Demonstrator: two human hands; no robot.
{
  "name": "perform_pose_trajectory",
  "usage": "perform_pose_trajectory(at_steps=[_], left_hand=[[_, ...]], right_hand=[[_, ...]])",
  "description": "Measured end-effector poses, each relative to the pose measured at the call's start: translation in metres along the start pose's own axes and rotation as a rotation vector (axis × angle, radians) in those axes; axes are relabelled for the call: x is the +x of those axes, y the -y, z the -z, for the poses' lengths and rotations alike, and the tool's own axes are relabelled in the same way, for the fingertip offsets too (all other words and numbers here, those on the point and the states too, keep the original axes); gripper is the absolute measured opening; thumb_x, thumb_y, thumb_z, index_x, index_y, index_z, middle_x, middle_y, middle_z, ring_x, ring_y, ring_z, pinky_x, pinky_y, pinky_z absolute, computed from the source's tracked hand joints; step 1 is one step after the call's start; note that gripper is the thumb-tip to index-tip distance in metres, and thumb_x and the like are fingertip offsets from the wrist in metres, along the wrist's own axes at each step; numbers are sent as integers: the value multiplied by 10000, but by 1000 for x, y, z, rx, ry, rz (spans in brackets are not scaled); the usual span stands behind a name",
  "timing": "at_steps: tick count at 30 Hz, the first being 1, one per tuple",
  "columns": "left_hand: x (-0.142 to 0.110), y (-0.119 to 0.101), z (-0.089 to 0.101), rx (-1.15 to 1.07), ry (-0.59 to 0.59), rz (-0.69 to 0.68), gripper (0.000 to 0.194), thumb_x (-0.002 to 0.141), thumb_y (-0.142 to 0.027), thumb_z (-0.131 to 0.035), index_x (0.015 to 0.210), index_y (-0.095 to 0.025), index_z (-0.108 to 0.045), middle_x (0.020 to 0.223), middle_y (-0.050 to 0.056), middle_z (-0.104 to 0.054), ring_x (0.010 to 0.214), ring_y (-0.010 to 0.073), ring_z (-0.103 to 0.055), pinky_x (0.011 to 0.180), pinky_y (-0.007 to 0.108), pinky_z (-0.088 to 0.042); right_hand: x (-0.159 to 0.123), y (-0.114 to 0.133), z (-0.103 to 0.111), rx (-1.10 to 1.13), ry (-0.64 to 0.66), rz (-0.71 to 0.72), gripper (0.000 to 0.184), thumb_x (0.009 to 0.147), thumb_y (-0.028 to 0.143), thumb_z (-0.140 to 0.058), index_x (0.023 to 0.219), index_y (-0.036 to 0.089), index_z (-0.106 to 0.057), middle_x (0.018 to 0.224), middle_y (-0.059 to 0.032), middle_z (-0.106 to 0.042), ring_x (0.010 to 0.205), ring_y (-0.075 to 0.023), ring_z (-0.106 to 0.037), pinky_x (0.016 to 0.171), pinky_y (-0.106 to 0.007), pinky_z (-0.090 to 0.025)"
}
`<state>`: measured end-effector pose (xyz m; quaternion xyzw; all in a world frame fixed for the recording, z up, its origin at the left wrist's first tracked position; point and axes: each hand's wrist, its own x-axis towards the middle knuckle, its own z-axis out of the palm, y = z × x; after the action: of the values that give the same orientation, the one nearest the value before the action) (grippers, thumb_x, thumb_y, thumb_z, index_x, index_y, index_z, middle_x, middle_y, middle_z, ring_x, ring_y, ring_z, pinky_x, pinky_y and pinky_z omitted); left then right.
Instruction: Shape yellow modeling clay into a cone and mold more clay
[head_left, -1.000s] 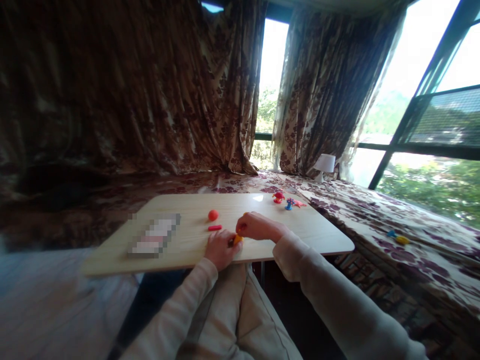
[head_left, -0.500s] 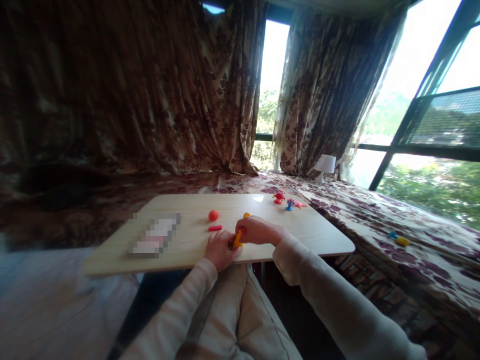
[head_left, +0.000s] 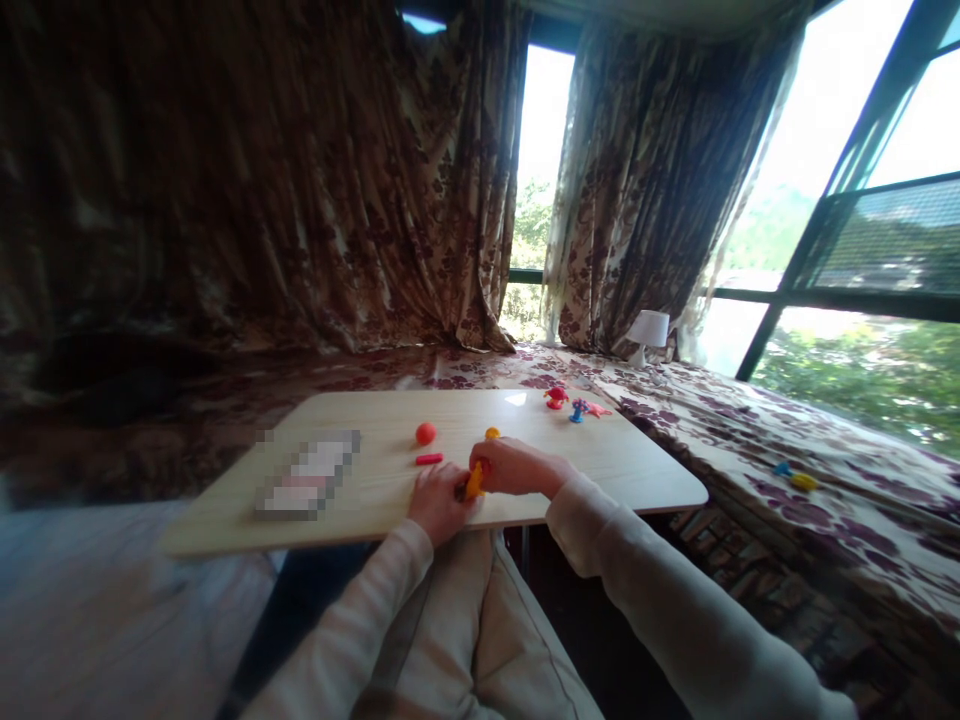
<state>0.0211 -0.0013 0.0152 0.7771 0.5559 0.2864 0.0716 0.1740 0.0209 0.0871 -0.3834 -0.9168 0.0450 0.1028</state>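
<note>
Both my hands meet at the near edge of a light wooden table (head_left: pixel 600 455). My left hand (head_left: pixel 435 500) and my right hand (head_left: pixel 514 466) pinch the same orange piece of clay (head_left: pixel 474 482), which stands stretched upright between their fingertips. Just behind my right hand lies a small orange lump (head_left: pixel 492 433). A red clay ball (head_left: pixel 426 433) and a short red clay stick (head_left: pixel 429 459) lie on the table a little to the left, beyond my left hand.
Small red, blue and pink clay figures (head_left: pixel 574 404) stand at the table's far right. A blurred flat object (head_left: pixel 307 472) lies on the left. A patterned bed cover (head_left: pixel 750 430) holds a yellow-and-blue piece (head_left: pixel 801 480) and a white lamp (head_left: pixel 646 330). Curtains and windows stand behind.
The orange clay piece has been drawn out from a small lump into an upright strip between my fingers. A small orange lump has come into view behind my right hand.
</note>
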Motion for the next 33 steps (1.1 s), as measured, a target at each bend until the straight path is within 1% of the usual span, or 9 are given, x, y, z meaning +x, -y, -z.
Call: perform_pose_trajectory(at_steps=[4, 9, 14, 17, 20, 25, 29, 33], left_hand=[[0, 0, 0, -7, -1, 7, 91, 718, -275, -613, 784, -223, -650, 839, 21, -669, 918, 216, -578, 879, 357, -384], [0, 1, -1, -28, -10, 7, 172, 707, -268, -625, 871, -235, -663, 892, 19, -685, 933, 214, -585, 888, 355, -388], [0, 2, -2, -40, -18, 12, 194, 703, -266, -631, 892, -234, -663, 918, 21, -691, 955, 223, -583, 917, 377, -377], [0, 3, -2, -47, -17, 7, 191, 706, -262, -628, 891, -231, -663, 916, 25, -690, 957, 224, -582, 923, 378, -375], [-1, 3, -2, -54, -18, 2, 196, 700, -250, -625, 891, -228, -666, 910, 28, -689, 955, 228, -579, 929, 384, -374], [-1, -1, 0, -70, -32, 9, 197, 699, -267, -642, 892, -236, -665, 915, 20, -691, 960, 221, -577, 948, 384, -363], [-1, -2, 1, -81, -56, 35, 195, 730, -335, -633, 883, -220, -668, 875, 29, -690, 906, 215, -592, 886, 368, -405], [-1, 1, -1, -88, -56, 18, 171, 749, -333, -618, 859, -219, -684, 856, 29, -692, 896, 212, -593, 868, 354, -413]], right_hand=[[1, -3, 3, 34, -7, 1, 189, 726, 131, -596, 859, 159, -728, 756, -41, -709, 645, -122, -584, 583, -201, -383], [3, -3, 10, 62, -24, 10, 228, 739, 127, -578, 896, 160, -740, 789, -41, -719, 671, -122, -578, 621, -208, -389], [4, 0, 18, 76, -11, 23, 222, 758, 92, -531, 783, 130, -748, 706, -31, -703, 608, -97, -532, 599, -195, -378], [4, 0, 21, 79, -4, 17, 245, 754, 98, -542, 880, 134, -749, 723, -33, -706, 598, -97, -524, 577, -193, -371], [5, -2, 22, 82, 20, 19, 306, 728, 86, -568, 971, 159, -739, 773, -37, -722, 616, -105, -549, 587, -197, -383], [7, -3, 20, 92, 41, 34, 264, 731, 78, -560, 884, 159, -759, 822, -52, -738, 702, -133, -604, 656, -209, -419], [8, -2, 18, 91, 33, 19, 254, 730, 69, -550, 851, 149, -759, 788, -52, -737, 677, -131, -601, 641, -208, -418], [7, -2, 18, 91, 28, 12, 232, 727, 73, -555, 816, 143, -757, 768, -48, -729, 675, -129, -589, 640, -208, -409]])
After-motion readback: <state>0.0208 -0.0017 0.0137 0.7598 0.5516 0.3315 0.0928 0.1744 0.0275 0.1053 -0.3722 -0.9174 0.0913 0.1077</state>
